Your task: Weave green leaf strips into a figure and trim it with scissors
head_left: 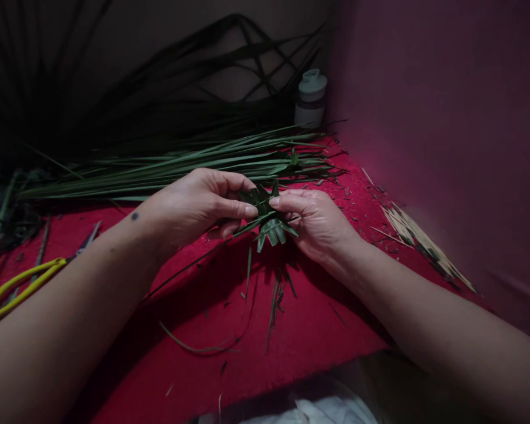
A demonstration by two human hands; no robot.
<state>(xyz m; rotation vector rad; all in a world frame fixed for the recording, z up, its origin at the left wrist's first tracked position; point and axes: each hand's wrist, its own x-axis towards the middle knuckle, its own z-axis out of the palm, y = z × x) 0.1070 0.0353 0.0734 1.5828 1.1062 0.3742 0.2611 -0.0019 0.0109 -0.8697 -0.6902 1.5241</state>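
Observation:
A small green woven leaf piece (271,228) with short cut points hangs between my two hands above a red cloth. Its left side is pinched between the thumb and fingers of my left hand (212,203). On the other side, my right hand (315,221) grips it with the thumb on top and the fingers curled behind. A long thin strip (185,270) trails from the piece down to the left, passing behind my left forearm. My fingers hide part of the weave.
Long green leaf strips (194,162) lie in a bundle behind my hands. Yellow-handled scissors (24,282) rest at the left, partly behind my forearm. Thin sticks (419,241) are piled at the right. A lidded bottle (311,97) stands at the back. Leaf scraps dot the red cloth (194,377).

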